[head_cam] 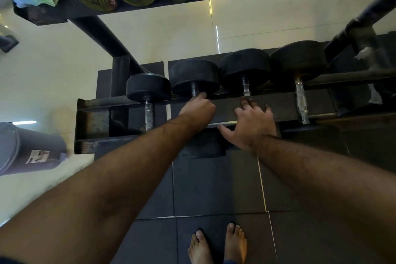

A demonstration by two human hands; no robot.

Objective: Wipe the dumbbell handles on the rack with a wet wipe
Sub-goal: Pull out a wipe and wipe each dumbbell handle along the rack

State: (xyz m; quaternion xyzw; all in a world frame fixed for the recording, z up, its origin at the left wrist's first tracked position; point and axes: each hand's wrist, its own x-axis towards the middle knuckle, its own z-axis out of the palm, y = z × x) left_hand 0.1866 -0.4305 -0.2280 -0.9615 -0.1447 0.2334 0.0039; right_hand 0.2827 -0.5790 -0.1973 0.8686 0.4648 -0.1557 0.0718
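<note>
While the left hand [198,109] is clenched around the handle of the second dumbbell [195,77] from the left end of the lower rack [100,100], the right hand [251,123] lies spread with loose fingers over the next dumbbell's handle [246,89]. I cannot tell where the wipe is.

Left hand [198,111]: reaching forward, fingers curling tight in a grip.
Right hand [251,123]: reaching forward, fingers spreading flat, holding nothing.
</note>
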